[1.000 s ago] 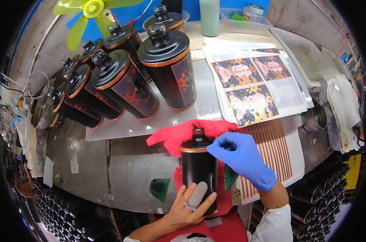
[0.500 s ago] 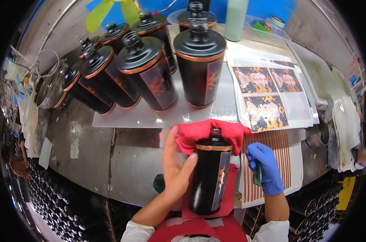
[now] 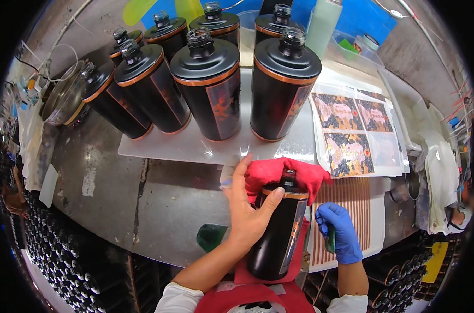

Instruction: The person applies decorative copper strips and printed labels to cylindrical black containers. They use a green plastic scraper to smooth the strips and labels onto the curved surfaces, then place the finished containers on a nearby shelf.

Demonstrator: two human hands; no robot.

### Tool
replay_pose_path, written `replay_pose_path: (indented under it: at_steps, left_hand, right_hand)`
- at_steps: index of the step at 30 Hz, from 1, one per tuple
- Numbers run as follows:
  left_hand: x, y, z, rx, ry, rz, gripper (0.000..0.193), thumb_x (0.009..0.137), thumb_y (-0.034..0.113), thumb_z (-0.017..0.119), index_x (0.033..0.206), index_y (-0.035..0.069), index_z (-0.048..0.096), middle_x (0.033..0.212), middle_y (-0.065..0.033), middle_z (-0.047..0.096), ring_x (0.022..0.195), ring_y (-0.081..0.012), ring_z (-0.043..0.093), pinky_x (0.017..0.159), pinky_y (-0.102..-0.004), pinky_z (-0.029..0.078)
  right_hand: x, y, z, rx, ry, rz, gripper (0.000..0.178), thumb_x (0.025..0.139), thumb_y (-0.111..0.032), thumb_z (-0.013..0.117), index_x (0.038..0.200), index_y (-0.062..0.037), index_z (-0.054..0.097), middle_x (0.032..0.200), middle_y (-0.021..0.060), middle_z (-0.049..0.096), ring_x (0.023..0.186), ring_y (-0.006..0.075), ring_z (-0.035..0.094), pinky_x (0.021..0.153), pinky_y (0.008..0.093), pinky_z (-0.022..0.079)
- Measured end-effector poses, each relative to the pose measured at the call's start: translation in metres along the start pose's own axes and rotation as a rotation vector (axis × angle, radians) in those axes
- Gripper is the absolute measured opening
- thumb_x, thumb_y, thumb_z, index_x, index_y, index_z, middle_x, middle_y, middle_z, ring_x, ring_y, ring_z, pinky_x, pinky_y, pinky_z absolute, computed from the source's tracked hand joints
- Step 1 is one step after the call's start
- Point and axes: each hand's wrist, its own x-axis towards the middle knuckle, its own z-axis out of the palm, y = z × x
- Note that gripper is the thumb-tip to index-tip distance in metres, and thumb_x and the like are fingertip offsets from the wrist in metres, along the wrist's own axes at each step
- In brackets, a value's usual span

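Observation:
A black bottle (image 3: 272,237) with a copper band at its shoulder and a patterned panel on its right side stands, slightly tilted, close in front of me on a red cloth. My left hand (image 3: 249,216), bare, is beside it with fingers stretched apart. The thumb lies across the bottle's shoulder; whether it presses there I cannot tell. Something pale and translucent shows by the other fingertips. In a blue glove, my right hand (image 3: 342,229) is closed round a small green scraper (image 3: 329,242), just right of the bottle. Behind the bottle's neck lies a bunched red cloth (image 3: 294,169).
Several finished-looking black bottles (image 3: 208,94) stand on a pale board (image 3: 164,150) beyond. Printed pattern sheets (image 3: 346,138) and a copper-striped sheet (image 3: 354,208) lie at right. A dark green piece (image 3: 211,236) rests left of my forearm. A pale green flask (image 3: 324,26) stands behind.
My left hand has moved rightward, bringing its thumb over the bottle's shoulder. My right hand still grips the scraper, slightly lower in view. The whole view has shifted a little.

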Motion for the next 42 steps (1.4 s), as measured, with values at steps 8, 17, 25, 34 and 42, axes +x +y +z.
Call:
replay_pose_path:
  at_steps: [8,17,25,34,42]
  left_hand:
    - [0.002,0.006,0.004,-0.366,-0.048,-0.083,0.065,0.082,0.008,0.063,0.136,0.004,0.026,0.125,-0.0113,0.037,0.113,-0.0167,0.041,0.101,-0.0302,0.026]
    - [0.003,0.002,0.002,-0.046,-0.037,-0.059,0.07,0.078,0.013,0.068,0.135,0.002,0.027,0.124,-0.0132,0.038,0.114,-0.0191,0.038,0.103,-0.0339,0.019]
    - [0.005,0.007,0.007,0.048,-0.015,0.033,0.075,0.075,0.021,0.071,0.134,0.001,0.029,0.124,-0.0156,0.039,0.112,-0.0237,0.037,0.102,-0.038,0.017]
    - [0.004,-0.001,0.008,0.201,0.021,0.026,0.088,0.072,0.034,0.074,0.136,0.001,0.025,0.124,-0.0232,0.037,0.116,-0.0331,0.031,0.102,-0.0443,0.018]
    - [-0.041,0.031,0.001,0.462,-0.214,0.15,0.125,0.058,0.049,0.079,0.142,0.001,0.0,0.14,-0.038,-0.005,0.132,-0.0472,0.003,0.105,-0.0518,0.007]
  right_hand:
    - [-0.002,0.002,0.002,-0.032,0.014,0.003,0.016,0.086,-0.017,0.058,0.081,-0.0018,0.06,0.067,0.0024,0.057,0.048,0.0045,0.049,0.041,0.0167,0.036]
    - [-0.004,0.027,-0.03,0.497,-0.049,0.232,0.034,0.091,-0.036,0.052,0.1,-0.0035,0.057,0.08,0.0042,0.059,0.062,0.0115,0.056,0.058,0.0264,0.048]
    - [-0.029,0.019,-0.008,0.39,0.071,0.015,0.049,0.08,-0.011,0.059,0.127,-0.0108,0.044,0.098,0.005,0.055,0.078,0.0151,0.056,0.064,0.0276,0.049]
    - [-0.046,0.021,0.003,0.424,0.204,-0.093,0.051,0.08,-0.015,0.058,0.128,-0.0119,0.044,0.094,0.0033,0.053,0.074,0.0117,0.053,0.06,0.0246,0.046]
    - [-0.047,-0.029,0.038,0.028,0.264,-0.529,0.042,0.081,-0.005,0.056,0.122,-0.0031,0.046,0.108,0.0065,0.053,0.097,0.0146,0.054,0.086,0.0266,0.044]
